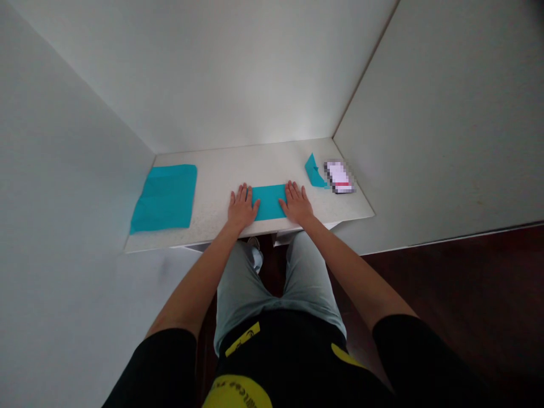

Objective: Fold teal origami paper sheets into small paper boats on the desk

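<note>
A rectangular piece of turquoise paper [269, 202] lies flat near the front edge of the white shelf, directly before me. My left hand [243, 207] rests flat across its left end, fingers stretched out and pointing away from me. On the right end my right hand [297, 204] lies flat in the same way, fingers extended. The two thumbs point inward over the paper. Neither hand grips anything. The parts of the paper under my palms are hidden.
A larger stack or sheet of turquoise paper [165, 198] lies at the shelf's left end. To the right stand a folded turquoise paper shape [313, 171] and a phone [339, 177] with a blurred screen. Walls enclose the white shelf [250, 161] at the back and both sides.
</note>
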Available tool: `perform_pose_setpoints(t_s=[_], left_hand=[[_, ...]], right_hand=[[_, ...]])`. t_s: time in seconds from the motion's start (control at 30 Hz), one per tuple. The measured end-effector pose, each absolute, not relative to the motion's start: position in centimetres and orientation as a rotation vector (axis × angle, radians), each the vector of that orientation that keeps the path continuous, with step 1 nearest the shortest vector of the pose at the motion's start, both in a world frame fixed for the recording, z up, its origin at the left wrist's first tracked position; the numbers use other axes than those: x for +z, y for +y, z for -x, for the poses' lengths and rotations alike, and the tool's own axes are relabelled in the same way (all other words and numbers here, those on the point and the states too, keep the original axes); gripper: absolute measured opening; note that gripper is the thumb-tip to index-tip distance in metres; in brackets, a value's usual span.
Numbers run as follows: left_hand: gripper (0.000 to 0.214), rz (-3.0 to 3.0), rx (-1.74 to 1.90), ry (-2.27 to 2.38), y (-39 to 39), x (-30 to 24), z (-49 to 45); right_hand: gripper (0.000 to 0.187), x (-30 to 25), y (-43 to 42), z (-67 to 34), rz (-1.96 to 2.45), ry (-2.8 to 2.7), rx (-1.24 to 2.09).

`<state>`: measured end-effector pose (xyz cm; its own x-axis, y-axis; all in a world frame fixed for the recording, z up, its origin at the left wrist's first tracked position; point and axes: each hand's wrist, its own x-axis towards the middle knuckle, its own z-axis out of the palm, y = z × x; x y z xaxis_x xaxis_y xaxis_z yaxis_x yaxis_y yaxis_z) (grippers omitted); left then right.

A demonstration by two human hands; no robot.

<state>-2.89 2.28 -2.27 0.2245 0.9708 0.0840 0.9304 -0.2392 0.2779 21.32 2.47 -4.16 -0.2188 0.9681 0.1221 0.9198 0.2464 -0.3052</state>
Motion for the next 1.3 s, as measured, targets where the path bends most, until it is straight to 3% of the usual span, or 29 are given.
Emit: perform_pose_setpoints(t_s=[0.17,0.33,0.47,0.67,0.87,1.03,1.17,1.3], left_hand=[[0.067,-2.336,0.374,1.874,1.6,-1.2,4.5],[0.059,-2.540,0.384,1.399,-1.5,-0.8,2.8],[0.070,-2.624,0.378,1.186,-4.2,-1.5,4.2],[0.053,-2.603,0.511,1.138,-6.3,-2.9,7.2],[0.030,-2.451,0.720,1.132,-6.4,-2.5,8.0],[0.030,-2.179,0.737,1.238,-5.5,-1.0,8.0],[0.035,-1.902,0.797,1.406,-5.0,0.2,7.6],[0.042,-1.691,1.035,1.356,-4.8,1.5,6.8]], right_hand=[[0.078,-3.4,2.2,-21.0,1.732,-2.216,0.233],[0.064,-1.5,0.5,-21.1,1.547,-2.317,0.247],[0.053,-1.0,-2.8,-23.0,1.454,-2.389,0.322],[0.083,-2.7,-7.0,-26.7,1.217,-2.542,0.262],[0.048,-2.7,-7.4,-27.5,1.275,-2.472,0.234],[0.025,-1.9,-6.4,-27.1,1.332,-2.294,0.381],[0.042,-1.1,-5.0,-27.2,1.338,-2.161,0.588],[0.046,0.1,-4.6,-27.1,1.291,-1.915,0.809]])
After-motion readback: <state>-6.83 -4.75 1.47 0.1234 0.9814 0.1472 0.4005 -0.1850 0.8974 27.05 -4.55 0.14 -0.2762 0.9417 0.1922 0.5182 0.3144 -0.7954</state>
